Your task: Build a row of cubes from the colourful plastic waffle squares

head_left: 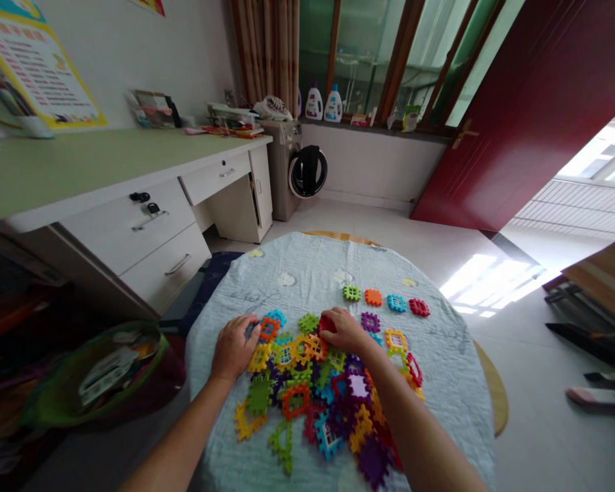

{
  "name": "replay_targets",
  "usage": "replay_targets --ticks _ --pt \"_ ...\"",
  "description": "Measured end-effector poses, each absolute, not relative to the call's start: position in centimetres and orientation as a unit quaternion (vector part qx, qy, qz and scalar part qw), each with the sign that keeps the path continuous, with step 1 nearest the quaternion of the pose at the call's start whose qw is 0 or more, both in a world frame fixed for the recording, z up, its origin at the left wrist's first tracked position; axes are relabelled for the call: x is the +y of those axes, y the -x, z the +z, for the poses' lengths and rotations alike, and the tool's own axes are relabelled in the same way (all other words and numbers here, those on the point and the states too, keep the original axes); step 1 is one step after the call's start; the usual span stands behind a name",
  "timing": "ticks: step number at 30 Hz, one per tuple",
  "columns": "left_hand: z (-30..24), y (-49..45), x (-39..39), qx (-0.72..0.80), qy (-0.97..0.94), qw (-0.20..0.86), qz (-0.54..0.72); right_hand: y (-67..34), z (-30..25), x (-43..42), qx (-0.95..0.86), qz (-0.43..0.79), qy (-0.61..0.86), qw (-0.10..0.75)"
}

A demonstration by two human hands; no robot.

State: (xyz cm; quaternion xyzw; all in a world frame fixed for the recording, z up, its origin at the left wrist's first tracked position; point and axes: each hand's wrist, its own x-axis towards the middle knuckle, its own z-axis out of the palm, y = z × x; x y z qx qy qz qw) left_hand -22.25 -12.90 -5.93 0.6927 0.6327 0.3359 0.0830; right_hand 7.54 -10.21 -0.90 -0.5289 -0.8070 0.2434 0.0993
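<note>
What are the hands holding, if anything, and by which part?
The right hand holds a red interlocking piece, seemingly by its edges. The left hand is at a blue piece, but whether that is held can't be told.

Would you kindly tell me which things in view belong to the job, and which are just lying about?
In use:
red piece, in the right hand
pile of plastic pieces, by the left hand
row of four pieces

Not involved:
two white bottles
wall poster
black keys

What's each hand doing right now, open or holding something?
Left hand: fingers curled beside an orange piece; whether it grips anything cannot be told.
Right hand: closed on a red piece.
</note>
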Motion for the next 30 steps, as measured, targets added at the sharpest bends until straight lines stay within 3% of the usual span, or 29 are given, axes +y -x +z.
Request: replay_targets --ticks 11,22,30 --pt "-6.7 22.8 -12.4 0.623 -0.705 0.073 0.330 -10.9 1.6 -15.8 -0.773 0.307 0.518 0.202" --pt "-6.3 22.6 -12.5 0.625 -0.706 0.066 0.325 -20.5 2.6 -14.4 -0.709 0.306 0.561 0.297" --pt "-7.0 23.3 -12.1 0.619 -0.714 0.067 0.320 -30.9 0.4 -10.7 -0.623 0.097 0.750 0.200"
